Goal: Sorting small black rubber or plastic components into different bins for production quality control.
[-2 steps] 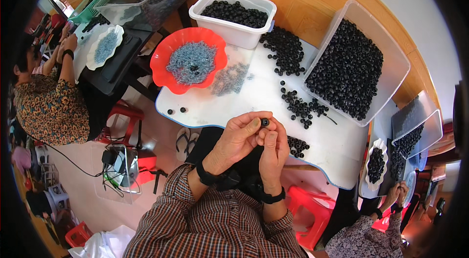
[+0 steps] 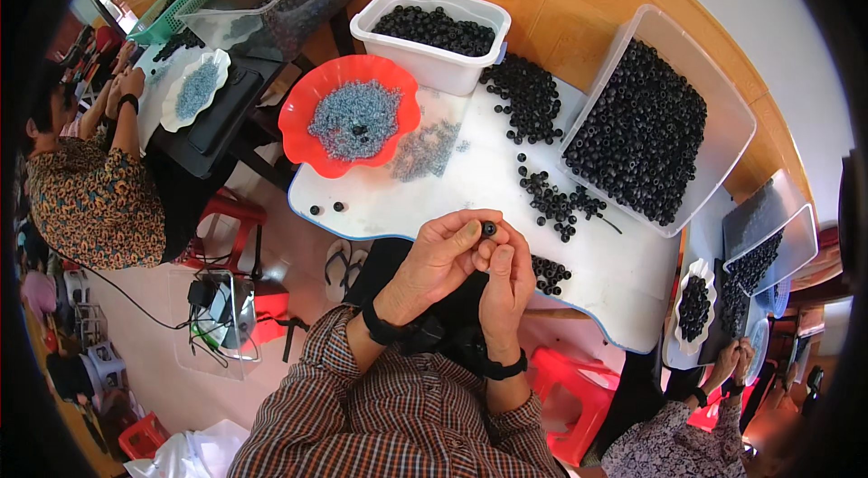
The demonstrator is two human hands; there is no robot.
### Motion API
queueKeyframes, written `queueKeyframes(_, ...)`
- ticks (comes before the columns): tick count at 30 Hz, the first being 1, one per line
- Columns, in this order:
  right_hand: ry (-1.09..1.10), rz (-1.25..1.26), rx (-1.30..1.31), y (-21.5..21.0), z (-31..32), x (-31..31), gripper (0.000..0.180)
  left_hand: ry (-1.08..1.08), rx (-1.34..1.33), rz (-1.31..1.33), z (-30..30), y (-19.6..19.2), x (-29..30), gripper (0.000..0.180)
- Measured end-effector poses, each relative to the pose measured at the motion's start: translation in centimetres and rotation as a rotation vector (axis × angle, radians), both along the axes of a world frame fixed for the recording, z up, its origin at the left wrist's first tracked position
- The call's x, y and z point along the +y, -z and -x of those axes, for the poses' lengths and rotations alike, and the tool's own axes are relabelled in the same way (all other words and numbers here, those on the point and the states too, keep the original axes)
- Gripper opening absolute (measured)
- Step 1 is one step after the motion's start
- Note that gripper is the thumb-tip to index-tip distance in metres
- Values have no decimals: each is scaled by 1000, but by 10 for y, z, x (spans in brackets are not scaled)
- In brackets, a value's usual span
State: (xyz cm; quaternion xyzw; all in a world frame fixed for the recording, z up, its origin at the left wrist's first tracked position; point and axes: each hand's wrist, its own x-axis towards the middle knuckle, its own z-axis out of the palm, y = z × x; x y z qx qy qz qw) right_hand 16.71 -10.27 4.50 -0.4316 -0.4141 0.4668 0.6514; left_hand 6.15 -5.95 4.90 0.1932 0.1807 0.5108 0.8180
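Note:
A small black round part (image 2: pixel 489 229) with a hole in its middle is pinched between both hands, just off the table's front edge. My left hand (image 2: pixel 443 252) grips it with thumb and fingertips from the left. From the right, my right hand (image 2: pixel 506 274) has its thumb and curled fingers closed at the same part, and its other fingers are partly hidden. Several more black parts (image 2: pixel 549 272) lie on the white table (image 2: pixel 389 207) beside my right hand. A loose group of them (image 2: pixel 551 204) sits farther back.
A wavy red bowl (image 2: pixel 298 112) holds small clear rings, with more rings (image 2: pixel 427 151) scattered beside it. Black parts fill a white tub (image 2: pixel 429 66) and a tilted clear bin (image 2: pixel 714 161). Co-workers sit left (image 2: pixel 95 198) and right (image 2: pixel 665 437). A red stool (image 2: pixel 574 397) stands below the table.

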Motion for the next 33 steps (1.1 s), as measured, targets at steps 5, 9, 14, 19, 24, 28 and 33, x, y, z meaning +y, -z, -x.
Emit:
queueKeyframes(5,127,22,-76,-2,0,1,36,22,112,23,8,-3,25,27)
queueKeyframes(9,144,110,-170,-1,-1,-1,30,-22,247,41,15,-9,73,26)
queueKeyframes(14,145,146,-165,10,-3,-5,24,-182,166,-59,12,-34,157,21)
queueKeyframes(19,162,155,-209,11,-4,-6,22,-329,280,-10,19,-51,226,27)
queueKeyframes(24,199,199,-266,27,-20,-7,17,-235,362,-122,13,-37,172,26)
queueKeyframes(28,338,127,-589,32,-34,-10,9,-217,557,-88,12,-15,107,25)
queueKeyframes(33,452,112,-747,39,-51,-4,10,-195,781,-93,24,8,56,23)
